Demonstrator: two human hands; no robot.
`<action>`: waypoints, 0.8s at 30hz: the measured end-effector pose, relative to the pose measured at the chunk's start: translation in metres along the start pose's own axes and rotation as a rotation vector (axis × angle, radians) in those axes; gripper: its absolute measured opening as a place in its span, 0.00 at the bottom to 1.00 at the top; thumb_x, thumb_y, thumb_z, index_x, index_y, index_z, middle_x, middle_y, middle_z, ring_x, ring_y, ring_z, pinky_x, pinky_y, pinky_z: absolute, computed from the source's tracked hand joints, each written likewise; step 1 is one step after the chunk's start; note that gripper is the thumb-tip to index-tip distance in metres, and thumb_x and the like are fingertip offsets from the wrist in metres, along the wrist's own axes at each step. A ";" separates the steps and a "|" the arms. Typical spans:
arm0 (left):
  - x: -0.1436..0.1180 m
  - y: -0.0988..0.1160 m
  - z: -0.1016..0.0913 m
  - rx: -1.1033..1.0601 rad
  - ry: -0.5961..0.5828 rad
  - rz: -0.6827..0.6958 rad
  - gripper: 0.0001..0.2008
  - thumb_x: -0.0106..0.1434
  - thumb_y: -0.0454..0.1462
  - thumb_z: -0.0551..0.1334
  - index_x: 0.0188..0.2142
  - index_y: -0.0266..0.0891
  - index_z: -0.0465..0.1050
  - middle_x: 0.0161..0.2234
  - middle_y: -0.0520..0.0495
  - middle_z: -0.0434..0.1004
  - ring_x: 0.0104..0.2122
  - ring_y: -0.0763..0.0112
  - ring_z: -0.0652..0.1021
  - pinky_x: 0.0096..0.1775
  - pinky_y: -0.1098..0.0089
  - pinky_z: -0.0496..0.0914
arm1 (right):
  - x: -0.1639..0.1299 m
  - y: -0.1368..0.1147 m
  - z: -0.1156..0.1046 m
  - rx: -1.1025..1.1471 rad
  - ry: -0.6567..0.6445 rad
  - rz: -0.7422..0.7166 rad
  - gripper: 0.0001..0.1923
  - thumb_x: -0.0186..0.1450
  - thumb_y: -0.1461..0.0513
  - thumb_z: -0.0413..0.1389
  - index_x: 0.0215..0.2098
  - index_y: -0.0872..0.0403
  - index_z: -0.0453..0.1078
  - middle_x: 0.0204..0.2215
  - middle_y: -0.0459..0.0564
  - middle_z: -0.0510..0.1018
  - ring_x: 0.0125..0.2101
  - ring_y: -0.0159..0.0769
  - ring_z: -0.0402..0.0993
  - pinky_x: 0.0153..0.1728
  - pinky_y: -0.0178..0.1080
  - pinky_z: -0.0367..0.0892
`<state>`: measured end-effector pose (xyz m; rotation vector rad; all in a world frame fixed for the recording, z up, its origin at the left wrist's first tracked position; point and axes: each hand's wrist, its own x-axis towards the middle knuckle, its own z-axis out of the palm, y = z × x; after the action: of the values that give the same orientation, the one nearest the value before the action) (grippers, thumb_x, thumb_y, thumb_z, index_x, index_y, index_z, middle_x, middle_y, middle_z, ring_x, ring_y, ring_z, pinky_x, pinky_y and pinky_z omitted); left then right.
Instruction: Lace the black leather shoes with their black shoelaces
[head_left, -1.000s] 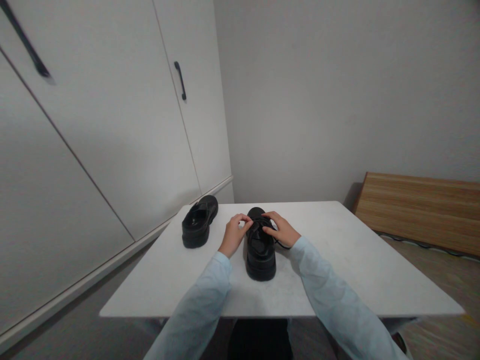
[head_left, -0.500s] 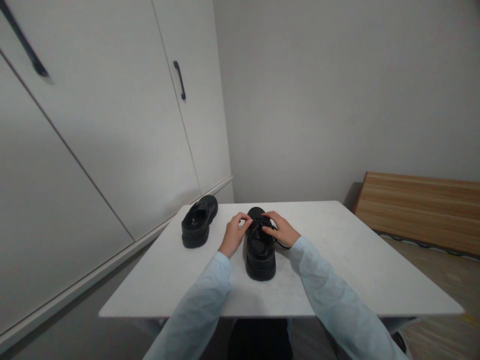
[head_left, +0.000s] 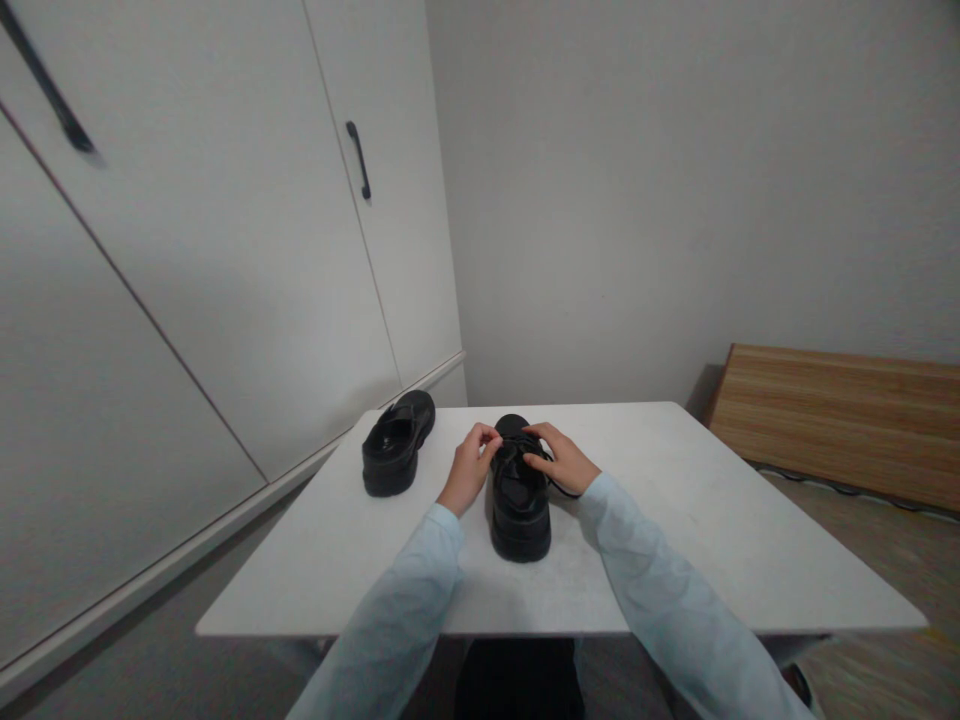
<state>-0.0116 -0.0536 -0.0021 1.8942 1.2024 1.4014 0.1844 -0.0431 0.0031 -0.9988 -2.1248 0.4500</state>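
A black lace-up shoe point(head_left: 520, 520) stands on the white table in front of me, heel toward me and toe pointing away. At the left of its lacing, my left hand point(head_left: 471, 465) is closed in a pinch on the black shoelace point(head_left: 514, 438); the lace between the fingertips is tiny. My right hand point(head_left: 564, 462) curves over the shoe's right side, gripping its upper with thumb and forefinger spaced apart. Its other fingers are partly hidden. A loose loop of lace point(head_left: 562, 491) hangs under the right wrist.
A second black shoe point(head_left: 390, 470) rests at the table's back left, toe angled away. The white table point(head_left: 697, 540) reaches toward the wall. White cabinet doors point(head_left: 225, 250) with dark handles rise on the left. A wood-grained board point(head_left: 840, 420) lies beyond the right edge.
My left fingertips have shifted very slightly left and toward me at the lace. My right hand and both shoes look almost the same.
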 end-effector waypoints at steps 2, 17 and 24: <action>0.001 0.001 -0.002 -0.051 0.010 -0.014 0.05 0.62 0.39 0.56 0.33 0.39 0.64 0.31 0.50 0.72 0.34 0.71 0.74 0.43 0.67 0.68 | 0.000 0.000 0.000 0.002 0.001 -0.004 0.21 0.59 0.59 0.55 0.50 0.54 0.64 0.45 0.55 0.71 0.47 0.43 0.68 0.50 0.48 0.62; 0.002 -0.006 -0.007 0.004 -0.063 -0.084 0.11 0.55 0.43 0.63 0.33 0.38 0.73 0.33 0.47 0.76 0.35 0.67 0.75 0.41 0.66 0.67 | 0.000 0.001 -0.001 0.005 -0.001 -0.006 0.20 0.59 0.60 0.55 0.49 0.55 0.64 0.44 0.55 0.71 0.47 0.43 0.67 0.50 0.48 0.62; 0.001 -0.004 -0.007 0.011 -0.063 -0.070 0.07 0.58 0.40 0.60 0.32 0.39 0.71 0.34 0.47 0.76 0.37 0.67 0.74 0.43 0.65 0.67 | 0.000 0.000 -0.002 0.010 -0.015 0.004 0.21 0.59 0.59 0.55 0.50 0.56 0.63 0.45 0.57 0.70 0.48 0.44 0.67 0.51 0.49 0.61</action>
<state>-0.0196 -0.0516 -0.0019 1.8710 1.2360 1.2910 0.1856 -0.0434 0.0046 -0.9972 -2.1318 0.4716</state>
